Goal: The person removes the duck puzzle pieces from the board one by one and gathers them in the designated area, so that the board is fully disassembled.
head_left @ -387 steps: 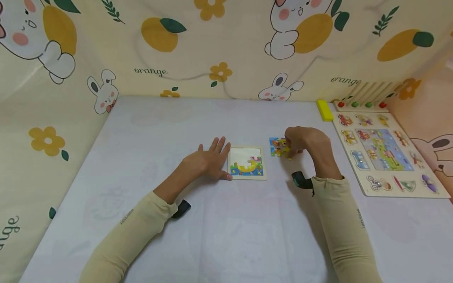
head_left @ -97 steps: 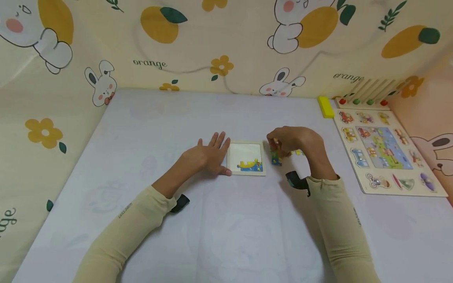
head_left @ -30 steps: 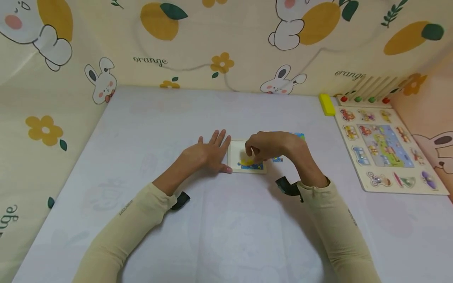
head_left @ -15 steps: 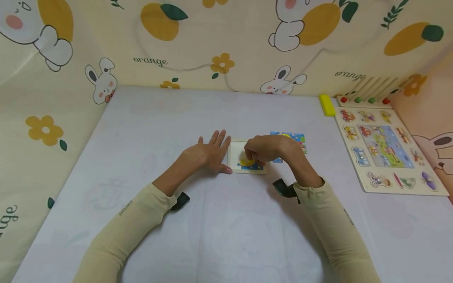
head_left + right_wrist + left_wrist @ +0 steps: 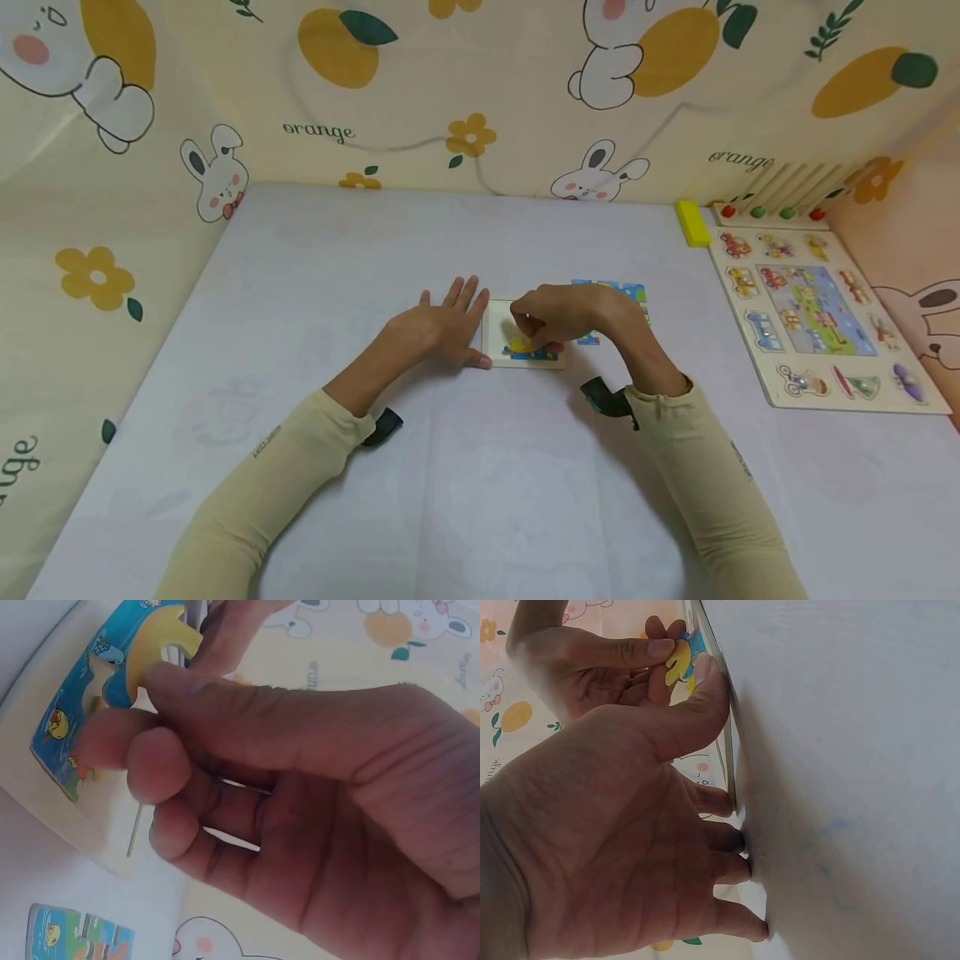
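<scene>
My left hand [image 5: 435, 333] lies with spread fingers on the table at the left side of a small square puzzle tray [image 5: 498, 315], its thumb at the tray's lower left corner. Over the tray, my right hand [image 5: 573, 312] pinches a yellow-and-blue jigsaw piece [image 5: 679, 660] between thumb and forefinger; in the left wrist view the piece stands tilted. Blue pieces with ducks and fish line the tray's bottom edge in the right wrist view, partly behind the fingers. Most of the tray's pale base is bare.
Loose jigsaw pieces [image 5: 636, 292] lie just right of the tray, partly covered by my right hand. Further right are a large wooden picture board [image 5: 896, 387], a rack with coloured beads [image 5: 787, 213] and a yellow block [image 5: 692, 223]. A patterned cloth [image 5: 405, 100] hangs behind the table.
Earlier the tray held more pieces, and more pieces now lie to its right. My right hand has moved left from the loose pieces to the tray. My left hand has stayed in place.
</scene>
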`<state>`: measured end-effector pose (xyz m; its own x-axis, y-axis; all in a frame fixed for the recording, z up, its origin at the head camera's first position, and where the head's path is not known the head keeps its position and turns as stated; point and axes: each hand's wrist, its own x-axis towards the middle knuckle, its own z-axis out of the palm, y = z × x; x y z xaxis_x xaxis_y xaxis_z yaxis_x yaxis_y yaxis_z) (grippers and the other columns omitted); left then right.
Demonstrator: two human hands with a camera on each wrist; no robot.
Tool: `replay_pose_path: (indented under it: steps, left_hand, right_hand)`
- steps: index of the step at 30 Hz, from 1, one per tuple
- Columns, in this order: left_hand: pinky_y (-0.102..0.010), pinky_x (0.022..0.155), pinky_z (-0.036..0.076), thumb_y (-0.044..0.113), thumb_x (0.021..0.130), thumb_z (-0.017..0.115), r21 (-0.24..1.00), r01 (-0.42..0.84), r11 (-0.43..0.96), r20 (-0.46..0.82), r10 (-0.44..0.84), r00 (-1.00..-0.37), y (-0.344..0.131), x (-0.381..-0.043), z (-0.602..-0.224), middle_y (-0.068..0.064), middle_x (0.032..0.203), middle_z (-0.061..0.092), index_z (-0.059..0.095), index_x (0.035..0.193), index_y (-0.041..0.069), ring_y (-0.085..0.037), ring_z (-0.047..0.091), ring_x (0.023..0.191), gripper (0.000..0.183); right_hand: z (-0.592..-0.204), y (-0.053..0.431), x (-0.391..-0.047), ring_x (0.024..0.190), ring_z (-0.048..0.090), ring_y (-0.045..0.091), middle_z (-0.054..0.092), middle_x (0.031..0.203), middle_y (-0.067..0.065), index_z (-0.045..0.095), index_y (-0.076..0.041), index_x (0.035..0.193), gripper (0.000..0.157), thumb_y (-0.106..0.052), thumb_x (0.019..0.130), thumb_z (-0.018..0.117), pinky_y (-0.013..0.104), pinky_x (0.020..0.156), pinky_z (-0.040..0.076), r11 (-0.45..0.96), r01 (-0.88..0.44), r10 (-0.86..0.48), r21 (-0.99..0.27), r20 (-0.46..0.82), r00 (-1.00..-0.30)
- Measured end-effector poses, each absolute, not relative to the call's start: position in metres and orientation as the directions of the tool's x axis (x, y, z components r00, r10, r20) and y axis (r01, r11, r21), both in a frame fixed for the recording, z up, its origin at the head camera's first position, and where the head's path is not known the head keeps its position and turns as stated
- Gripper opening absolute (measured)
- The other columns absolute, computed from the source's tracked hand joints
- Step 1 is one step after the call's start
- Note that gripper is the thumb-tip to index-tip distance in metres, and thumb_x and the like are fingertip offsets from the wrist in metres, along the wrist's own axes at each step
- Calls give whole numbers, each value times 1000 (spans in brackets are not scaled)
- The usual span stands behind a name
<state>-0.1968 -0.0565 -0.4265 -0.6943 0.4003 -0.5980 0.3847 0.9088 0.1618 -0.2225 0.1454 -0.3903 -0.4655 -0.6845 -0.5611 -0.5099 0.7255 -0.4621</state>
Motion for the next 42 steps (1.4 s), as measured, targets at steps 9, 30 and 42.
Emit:
replay_pose_path:
  steps: [9,30,42]
  left_hand:
    - [-66,130,9,62,100,58,146,401,904,-588,405,-700,-56,-197,-428,-13,174,-24,-11,168,10,-31,-18,164,109]
    - [-66,130,10,60,100,60,123,405,906,-578,398,-713,-54,-198,-431,-13,175,-22,-9,168,9,-31,-16,165,110]
    - [-66,130,11,59,101,60,116,410,905,-577,398,-714,-54,-196,-429,-14,175,-21,-8,168,8,-32,-15,165,108]
  right_hand:
    - [-383,154,-225,64,60,17,65,72,6,60,-7,91,11,-6,98,70,28,72,48,710,-497,-703,-499,-540,-464]
    - [-373,251,-252,74,57,17,62,80,4,66,-1,92,12,5,88,74,33,72,49,861,-288,-506,-419,-648,-569]
    - [-390,244,-259,80,60,19,63,87,6,64,-2,95,16,2,89,78,33,76,49,906,-228,-420,-356,-697,-582]
